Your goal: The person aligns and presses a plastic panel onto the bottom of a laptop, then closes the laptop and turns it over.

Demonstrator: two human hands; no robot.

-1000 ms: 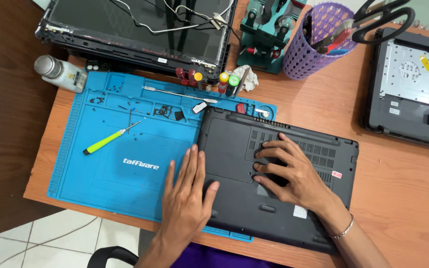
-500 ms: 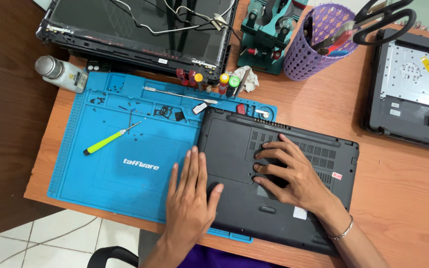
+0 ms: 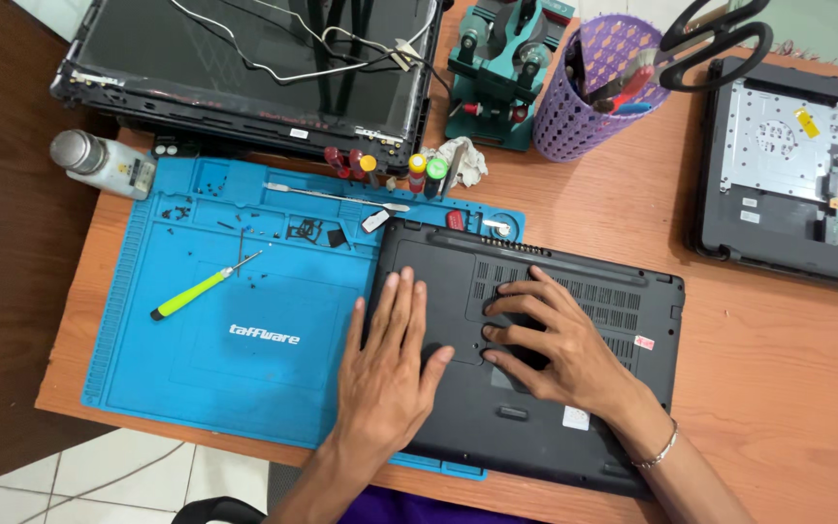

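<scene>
Black laptop base (image 3: 574, 320) lies under both flat, open hands; keep your left hand (image 3: 385, 374) steadying its edge; let your right hand (image 3: 555, 340) press evenly.

Matt black plastic laptop base (image 3: 555, 320), smooth blue rubbery work mat (image 3: 244, 330); wood-grain table (image 3: 778, 369), glossy dark screen panel (image 3: 244, 68), purple plastic mesh cup (image 3: 589, 97), thin metal bracelet (image 3: 660, 451)

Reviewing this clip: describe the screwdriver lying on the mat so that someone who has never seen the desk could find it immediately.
Start at the big blue work mat covering the left part of the wooden desk. On its open middle, left of the person's left hand, lies the screwdriver, slanted with its metal tip pointing up and right. Its bright lime-green handle sets it apart from the tiny dark screws scattered above it.
</scene>
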